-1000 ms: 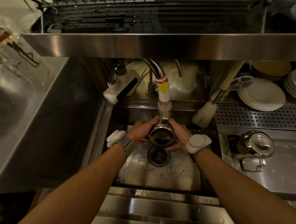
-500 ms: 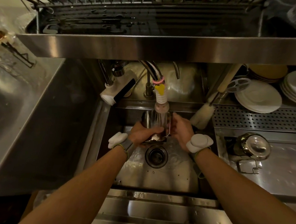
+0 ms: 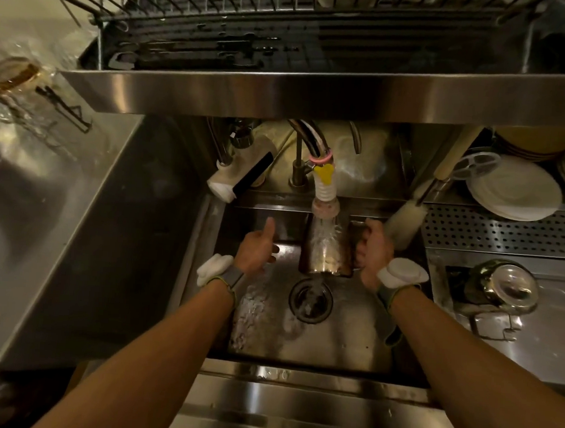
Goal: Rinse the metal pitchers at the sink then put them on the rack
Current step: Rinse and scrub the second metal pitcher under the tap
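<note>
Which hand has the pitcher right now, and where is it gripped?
The right hand holds the metal pitcher by its handle, under the running tap. The left hand holds nothing.

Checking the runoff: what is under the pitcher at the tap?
The round drain in the sink floor, water spilling off the pitcher into it. The pitcher covers the basin floor just beyond the drain.

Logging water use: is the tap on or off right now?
On. Water sprays from the tap nozzle onto the metal pitcher and runs toward the drain.
</note>
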Available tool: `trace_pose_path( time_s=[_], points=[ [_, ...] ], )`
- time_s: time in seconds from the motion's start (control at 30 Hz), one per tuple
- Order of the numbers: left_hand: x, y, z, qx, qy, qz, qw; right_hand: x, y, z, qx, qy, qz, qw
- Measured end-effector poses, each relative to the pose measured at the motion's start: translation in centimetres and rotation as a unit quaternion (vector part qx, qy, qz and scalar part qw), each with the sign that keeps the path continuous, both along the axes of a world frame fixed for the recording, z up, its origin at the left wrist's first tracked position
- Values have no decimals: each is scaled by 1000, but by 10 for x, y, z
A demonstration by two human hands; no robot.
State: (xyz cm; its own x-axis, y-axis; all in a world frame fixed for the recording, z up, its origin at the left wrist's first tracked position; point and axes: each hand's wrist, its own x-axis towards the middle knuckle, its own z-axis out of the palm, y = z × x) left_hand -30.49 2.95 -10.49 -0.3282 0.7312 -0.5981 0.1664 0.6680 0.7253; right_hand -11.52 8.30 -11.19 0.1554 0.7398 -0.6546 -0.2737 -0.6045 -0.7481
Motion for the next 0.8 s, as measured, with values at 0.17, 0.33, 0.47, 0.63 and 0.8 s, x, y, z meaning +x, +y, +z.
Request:
trace_pose_path(
  time_s=[0.17,0.33,0.47,0.63,0.8],
  points=[
    [-4,3,-3,8,9,3,1000,-13,-6,-12,-18,24,43,999],
    [-2,5,-3,1,-7,2,1000,8,5,-9,-6,10,-43,999],
    [3,5,-5,-9,-17,-7,1000,-6,12,-10,22,23,-34,999],
    [5,7,-4,-6,-21,-15,1000,11,15,-11,-1,14,-47,999],
    [10,9,-2,-2,-35,-15,999,-6,4,-5,-5,38,-7,999]
  ],
)
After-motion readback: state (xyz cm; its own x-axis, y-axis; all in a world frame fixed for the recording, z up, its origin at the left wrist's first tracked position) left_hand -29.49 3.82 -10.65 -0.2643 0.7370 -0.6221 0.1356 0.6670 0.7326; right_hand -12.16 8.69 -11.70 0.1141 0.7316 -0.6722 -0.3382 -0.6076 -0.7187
